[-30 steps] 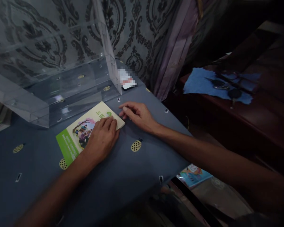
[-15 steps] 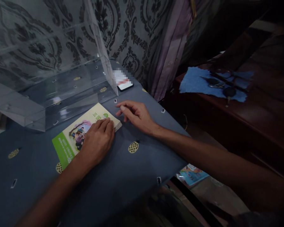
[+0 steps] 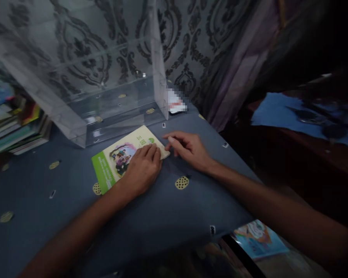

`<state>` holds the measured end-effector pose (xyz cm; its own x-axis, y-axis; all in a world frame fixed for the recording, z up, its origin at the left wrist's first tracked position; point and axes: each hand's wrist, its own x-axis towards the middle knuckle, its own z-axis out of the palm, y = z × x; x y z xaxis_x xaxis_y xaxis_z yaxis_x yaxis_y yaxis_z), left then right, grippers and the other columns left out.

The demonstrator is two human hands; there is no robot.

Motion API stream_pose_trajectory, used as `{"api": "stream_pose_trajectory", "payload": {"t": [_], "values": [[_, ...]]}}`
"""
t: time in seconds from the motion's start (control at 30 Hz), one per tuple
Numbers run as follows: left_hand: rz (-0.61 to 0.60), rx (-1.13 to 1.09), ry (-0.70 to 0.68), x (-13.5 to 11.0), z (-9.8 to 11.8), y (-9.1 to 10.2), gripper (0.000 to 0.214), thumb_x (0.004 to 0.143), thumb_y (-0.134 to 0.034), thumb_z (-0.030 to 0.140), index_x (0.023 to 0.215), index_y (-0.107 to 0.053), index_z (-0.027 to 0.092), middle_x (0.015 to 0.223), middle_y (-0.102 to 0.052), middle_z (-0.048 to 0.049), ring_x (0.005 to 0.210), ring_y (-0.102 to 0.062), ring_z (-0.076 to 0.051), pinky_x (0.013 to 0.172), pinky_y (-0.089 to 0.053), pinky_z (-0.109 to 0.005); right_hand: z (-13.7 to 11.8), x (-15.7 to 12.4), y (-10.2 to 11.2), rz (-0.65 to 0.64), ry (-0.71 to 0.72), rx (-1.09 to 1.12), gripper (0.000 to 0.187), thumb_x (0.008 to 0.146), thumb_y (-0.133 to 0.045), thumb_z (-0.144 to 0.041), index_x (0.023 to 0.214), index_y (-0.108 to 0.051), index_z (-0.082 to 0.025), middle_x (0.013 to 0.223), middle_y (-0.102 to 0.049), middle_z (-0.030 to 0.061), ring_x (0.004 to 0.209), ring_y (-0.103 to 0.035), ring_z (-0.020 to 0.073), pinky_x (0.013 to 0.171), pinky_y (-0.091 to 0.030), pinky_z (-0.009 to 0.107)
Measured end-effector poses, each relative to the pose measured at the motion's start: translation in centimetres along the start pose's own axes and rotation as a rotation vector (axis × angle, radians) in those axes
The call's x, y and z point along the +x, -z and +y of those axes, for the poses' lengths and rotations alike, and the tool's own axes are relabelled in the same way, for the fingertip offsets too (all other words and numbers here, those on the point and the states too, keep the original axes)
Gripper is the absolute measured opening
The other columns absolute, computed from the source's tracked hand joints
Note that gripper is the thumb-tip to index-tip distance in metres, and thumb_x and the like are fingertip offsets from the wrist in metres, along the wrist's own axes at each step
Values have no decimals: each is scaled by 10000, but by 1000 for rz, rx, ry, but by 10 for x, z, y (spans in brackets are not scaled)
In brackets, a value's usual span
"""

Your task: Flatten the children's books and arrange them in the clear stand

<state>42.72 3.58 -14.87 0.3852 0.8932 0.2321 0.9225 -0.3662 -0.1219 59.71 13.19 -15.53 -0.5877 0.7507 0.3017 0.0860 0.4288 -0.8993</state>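
A thin book (image 3: 116,162) with a green and cream cover lies flat on the blue-grey tablecloth (image 3: 150,216). My left hand (image 3: 142,170) rests palm down on the book's near right part, fingers together and flat. My right hand (image 3: 188,148) lies on the cloth just right of the book, its fingertips touching the book's right corner, fingers loosely stretched. Neither hand holds anything.
A clear acrylic box (image 3: 104,85) stands behind the book. A phone (image 3: 176,106) lies at its right corner. A stack of books (image 3: 14,123) sits at the far left. A dark wooden table with a blue cloth (image 3: 301,119) is at right. Another book (image 3: 258,239) lies below the table edge.
The view has swung left, so the stack of books at the left now shows. My right fingertips have closed in on the book's corner. My left hand stays on the cover.
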Motion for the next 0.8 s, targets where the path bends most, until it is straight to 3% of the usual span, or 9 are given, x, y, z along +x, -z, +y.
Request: {"api": "stream_pose_trajectory", "payload": {"t": [0.13, 0.27, 0.4, 0.5, 0.63, 0.8], "values": [[-119, -78, -15, -13, -24, 15, 353, 1047, -453, 326, 1303, -607, 139, 1388, -644, -150, 1294, -587, -262, 1072, -471, -432, -1, 0, -1, -62, 18, -148, 309, 964, -535, -410, 965, -736, -174, 745, -733, 32, 581, -648, 148, 573, -497, 262], [-148, -109, 231, -49, -74, 30, 334, 1056, -410, 330, 1215, -658, 172, 1337, -665, -125, 1220, -615, -272, 1032, -478, -466, 0, -1, -2, -54, 32, -232, 304, 962, -532, -400, 950, -746, -183, 735, -742, 42, 580, -667, 170, 557, -508, 276], [-142, -182, 392, -88, -106, 34, 374, 1036, -409, 296, 1332, -604, 177, 1280, -662, -128, 1135, -635, -255, 948, -518, -412, 4, -4, -4, -34, 39, -315, 282, 953, -549, -372, 1006, -754, -186, 793, -767, 53, 610, -689, 187, 551, -518, 285], [-176, -177, 414, -103, -99, 40, 373, 1032, -409, 331, 1277, -647, 181, 1152, -684, -111, 1026, -659, -238, 861, -525, -356, 5, -5, -6, -21, 66, -400, 275, 953, -552, -362, 1012, -760, -191, 810, -776, 54, 643, -694, 200, 538, -497, 282], [-315, -55, 492, -110, -73, 57, 368, 1036, -422, 388, 1217, -684, 204, 1074, -688, -102, 885, -681, -239, 718, -513, -325, 0, 1, -12, -59, 155, -492, 255, 948, -547, -342, 985, -763, -210, 846, -790, 54, 684, -704, 212, 566, -491, 298], [-339, 86, 469, -118, -45, 71, 403, 1018, -480, 489, 1169, -686, 178, 1155, -683, -145, 1034, -664, -314, 693, -537, -342, 0, 14, -21, -110, 238, -556, 247, 938, -531, -286, 1003, -755, -202, 922, -796, 69, 780, -716, 220, 688, -519, 328]]}}
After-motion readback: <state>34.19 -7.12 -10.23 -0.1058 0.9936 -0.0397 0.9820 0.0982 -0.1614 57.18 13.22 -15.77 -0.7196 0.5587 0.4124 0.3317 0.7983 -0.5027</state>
